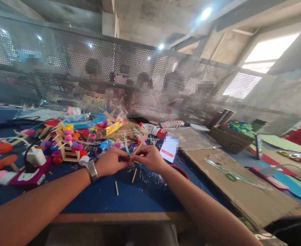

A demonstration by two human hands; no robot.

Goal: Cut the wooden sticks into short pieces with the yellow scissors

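Note:
My right hand (150, 158) pinches a thin wooden stick (141, 144) that slants up and to the right above the blue table (94, 201). The fingertips of my left hand (112, 161) meet those of the right at the stick's lower end; they are pressed together, and what they grip is too small to make out. A watch sits on my left wrist. Below the hands lie two short stick pieces (134, 175) (116, 188) and small pale scraps.
Left stand a stick structure (70, 155) with coloured pieces and a purple power strip (29, 176) with a white plug. A lit phone (169, 149), bottle (154, 131) and cardboard sheet (227, 184) lie right. Behind a perforated screen (71, 58) are several people.

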